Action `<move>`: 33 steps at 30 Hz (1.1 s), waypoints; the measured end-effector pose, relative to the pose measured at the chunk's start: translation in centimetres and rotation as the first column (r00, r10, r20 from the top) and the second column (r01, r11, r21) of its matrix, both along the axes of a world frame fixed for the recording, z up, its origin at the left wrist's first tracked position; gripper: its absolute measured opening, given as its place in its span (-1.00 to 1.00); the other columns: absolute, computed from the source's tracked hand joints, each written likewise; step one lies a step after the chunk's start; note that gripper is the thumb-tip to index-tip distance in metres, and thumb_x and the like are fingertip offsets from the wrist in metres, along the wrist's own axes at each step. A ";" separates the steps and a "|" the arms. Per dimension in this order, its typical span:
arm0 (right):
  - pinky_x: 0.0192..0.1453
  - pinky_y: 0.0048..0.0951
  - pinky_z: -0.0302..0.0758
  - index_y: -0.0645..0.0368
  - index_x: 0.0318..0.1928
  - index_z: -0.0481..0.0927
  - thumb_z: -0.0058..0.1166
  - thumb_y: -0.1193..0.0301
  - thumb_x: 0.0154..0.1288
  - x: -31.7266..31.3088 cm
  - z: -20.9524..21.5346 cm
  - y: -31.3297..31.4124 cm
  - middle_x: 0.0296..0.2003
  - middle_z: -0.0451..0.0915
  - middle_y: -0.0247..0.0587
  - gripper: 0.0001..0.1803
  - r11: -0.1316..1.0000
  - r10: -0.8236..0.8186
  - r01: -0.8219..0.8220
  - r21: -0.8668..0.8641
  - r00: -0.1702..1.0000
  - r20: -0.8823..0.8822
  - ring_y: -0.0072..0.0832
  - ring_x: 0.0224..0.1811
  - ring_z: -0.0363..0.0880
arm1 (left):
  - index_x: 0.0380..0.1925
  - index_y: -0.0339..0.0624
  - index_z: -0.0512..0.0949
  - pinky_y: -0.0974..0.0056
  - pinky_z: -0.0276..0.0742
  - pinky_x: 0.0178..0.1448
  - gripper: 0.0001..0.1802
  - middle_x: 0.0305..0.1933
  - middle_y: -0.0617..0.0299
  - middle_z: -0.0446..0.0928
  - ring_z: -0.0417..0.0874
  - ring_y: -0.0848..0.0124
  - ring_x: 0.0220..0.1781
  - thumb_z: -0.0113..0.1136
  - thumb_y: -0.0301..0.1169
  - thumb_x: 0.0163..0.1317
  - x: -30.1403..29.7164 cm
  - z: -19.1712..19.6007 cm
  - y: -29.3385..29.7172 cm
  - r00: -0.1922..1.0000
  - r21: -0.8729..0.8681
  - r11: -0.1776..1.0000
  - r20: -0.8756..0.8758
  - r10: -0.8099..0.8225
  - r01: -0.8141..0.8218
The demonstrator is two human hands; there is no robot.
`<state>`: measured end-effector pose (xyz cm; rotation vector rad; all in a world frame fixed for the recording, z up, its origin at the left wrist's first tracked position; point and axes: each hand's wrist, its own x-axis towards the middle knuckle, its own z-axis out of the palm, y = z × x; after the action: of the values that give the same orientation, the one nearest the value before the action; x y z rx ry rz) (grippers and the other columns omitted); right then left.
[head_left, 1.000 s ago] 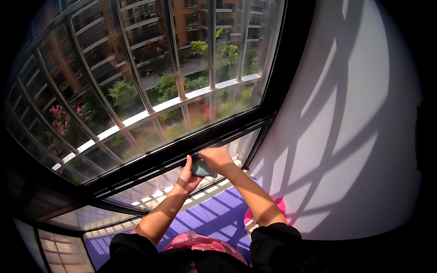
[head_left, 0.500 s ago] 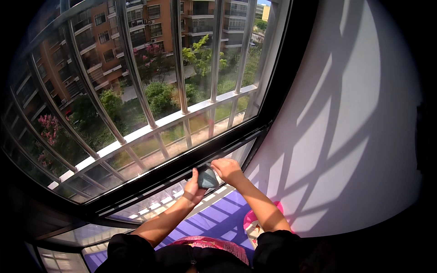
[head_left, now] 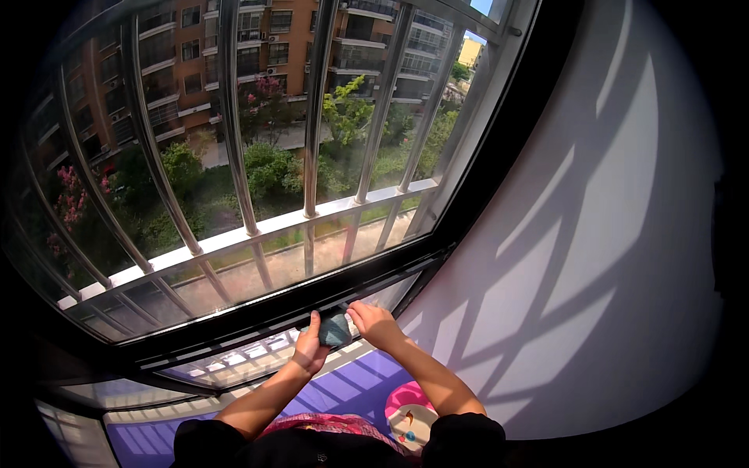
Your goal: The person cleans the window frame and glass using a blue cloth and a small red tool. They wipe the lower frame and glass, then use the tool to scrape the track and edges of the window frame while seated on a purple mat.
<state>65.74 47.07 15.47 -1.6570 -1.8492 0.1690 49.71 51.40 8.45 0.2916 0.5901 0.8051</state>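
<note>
Grey-green folded cloth (head_left: pixel 335 331) lay in the left hand (head_left: pixel 314 352), just beside the lower bar of the black window frame (head_left: pixel 257 308). The left thumb pressed along its near-left side, while the other fingers, mostly hidden beneath, appeared to grip it from below. The right hand (head_left: pixel 376 324) had its fingers bent at the cloth's upper right edge; whether they pinched a fold or only touched it, I could not tell.

The cloth looked light, soft and limp, with little risk of slipping or breaking. Its folded pad probably gave the firmest hold through the middle, palm beneath and thumb on top; a loose corner would likely have sagged.

Compared with half a second earlier, the view had shifted, so the frame's lower bar and both hands sat lower. The left hold looked much the same, and more of the pink-edged round object (head_left: pixel 400 399) showed beside the right forearm (head_left: pixel 437 382).
</note>
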 end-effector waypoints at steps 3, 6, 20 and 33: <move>-0.33 -0.19 0.48 0.17 -0.29 0.48 -0.02 0.32 0.29 0.9 -0.1 0.0 -0.44 0.57 -0.05 -0.83 0.997 0.079 -0.079 0.007 0.996 -0.043 -0.06 -0.39 0.56 | -0.12 -0.33 0.48 0.08 0.49 0.09 -0.47 -0.13 0.09 0.57 0.59 0.25 -0.08 -0.05 0.00 0.31 0.3 1.2 -0.5 1.000 0.027 1.000 -0.001 0.010 -0.010; -0.34 -0.19 0.48 0.17 -0.29 0.49 -0.01 0.34 0.29 1.1 -0.3 0.2 -0.45 0.57 -0.03 -0.84 0.988 0.152 -0.152 -0.030 0.988 -0.019 -0.07 -0.39 0.55 | -0.10 -0.31 0.48 0.09 0.41 0.17 -0.55 -0.09 0.10 0.56 0.57 0.26 -0.03 -0.06 -0.09 0.35 -0.2 0.6 -0.5 1.000 0.025 1.000 0.017 0.005 -0.005; -0.49 -0.21 0.43 0.17 -0.39 0.48 0.05 0.31 0.26 0.6 -0.9 0.7 -0.57 0.57 -0.07 -0.81 0.988 0.149 -0.152 0.023 0.984 0.099 -0.09 -0.55 0.54 | 0.02 -0.39 0.35 0.12 0.45 0.16 -0.67 0.00 0.03 0.47 0.53 0.24 0.03 -0.01 -0.50 0.27 -2.0 -3.6 -4.5 0.975 -0.022 0.986 0.150 0.166 -0.164; -0.56 -0.31 0.38 0.12 -0.48 0.50 0.12 0.32 0.21 -0.5 -1.1 2.2 -0.63 0.51 -0.16 -0.81 0.957 0.123 -0.201 0.211 0.934 0.334 -0.20 -0.61 0.50 | 0.13 -0.42 0.25 0.07 0.28 0.31 -0.56 0.13 -0.01 0.38 0.43 0.17 0.17 -0.03 -0.51 0.25 -9.8 -10.2 -12.8 0.953 -0.130 0.950 0.069 0.296 -0.285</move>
<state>65.29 49.22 14.33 -1.4233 -2.1510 -0.2630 39.90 38.62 -1.70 0.0581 0.6035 1.0574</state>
